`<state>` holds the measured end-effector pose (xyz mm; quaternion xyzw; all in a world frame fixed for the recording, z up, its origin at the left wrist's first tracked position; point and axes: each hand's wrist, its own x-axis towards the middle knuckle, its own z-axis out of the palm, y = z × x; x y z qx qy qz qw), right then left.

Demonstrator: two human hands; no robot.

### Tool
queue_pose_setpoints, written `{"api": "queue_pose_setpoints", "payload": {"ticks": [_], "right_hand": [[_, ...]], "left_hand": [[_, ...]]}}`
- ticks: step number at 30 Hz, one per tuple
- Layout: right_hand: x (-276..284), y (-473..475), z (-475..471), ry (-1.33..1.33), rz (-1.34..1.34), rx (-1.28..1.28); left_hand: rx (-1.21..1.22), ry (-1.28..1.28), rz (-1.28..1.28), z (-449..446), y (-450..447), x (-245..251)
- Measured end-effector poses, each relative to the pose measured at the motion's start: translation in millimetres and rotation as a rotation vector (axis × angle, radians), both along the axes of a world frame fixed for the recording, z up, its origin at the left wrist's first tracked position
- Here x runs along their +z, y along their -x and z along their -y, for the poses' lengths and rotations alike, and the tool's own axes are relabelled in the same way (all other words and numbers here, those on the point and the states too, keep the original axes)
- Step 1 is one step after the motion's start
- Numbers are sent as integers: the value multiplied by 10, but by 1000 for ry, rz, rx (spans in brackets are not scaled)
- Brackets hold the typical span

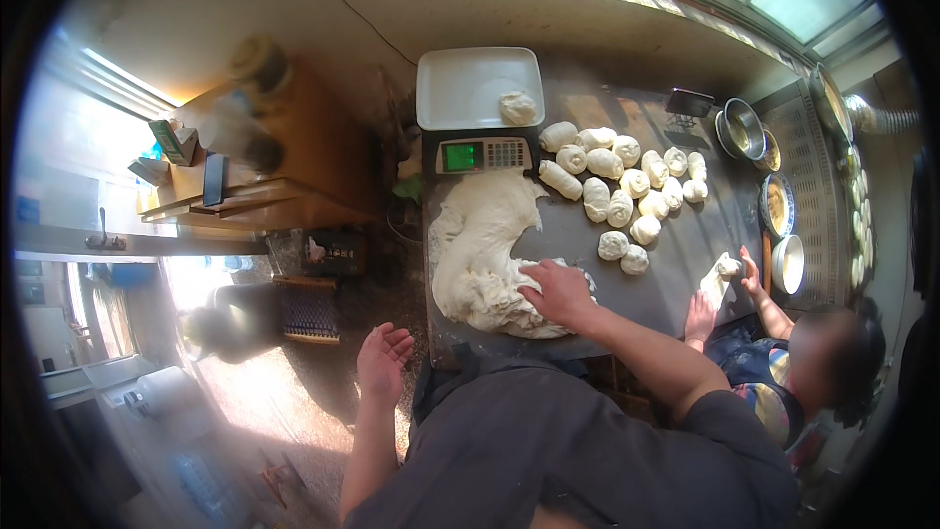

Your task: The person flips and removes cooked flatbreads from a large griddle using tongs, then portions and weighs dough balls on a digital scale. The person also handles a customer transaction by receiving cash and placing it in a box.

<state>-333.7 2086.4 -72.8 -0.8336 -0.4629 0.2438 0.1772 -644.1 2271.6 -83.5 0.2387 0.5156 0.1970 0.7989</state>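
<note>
My right hand [562, 295] rests on the near right part of a large mass of soft white dough [485, 235], fingers apart and pressed against its rough surface. The dough's underside and anything beneath my palm are hidden. Off the table's left edge, my left hand [385, 364] hangs palm up, holding nothing. Beyond the dough stands a digital scale [485, 154] with a lit green display. On its white tray [463, 88] lies one small dough piece [518, 108]. Several rolled dough pieces [620, 207] sit to the right on the dark worktable [675, 235].
At the right, another person's hands [701, 316] work a flattened dough piece [720, 279]. Metal bowls [743, 128], a patterned bowl [777, 204] and a white bowl [788, 264] line the right edge. A phone on a stand [690, 101] is at the back. Leftward stands a wooden cabinet [316, 147].
</note>
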Motion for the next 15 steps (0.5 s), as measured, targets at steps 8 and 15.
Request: {"api": "queue_pose_setpoints", "payload": {"ticks": [8,15], "right_hand": [[-31,-1744,-1601,-250,231,-145],[-647,-2420,-2332,29,337,41]], "left_hand": [[50,24,-149,-187,-4,-36],[168,82,-182,-152,183,-134]]}}
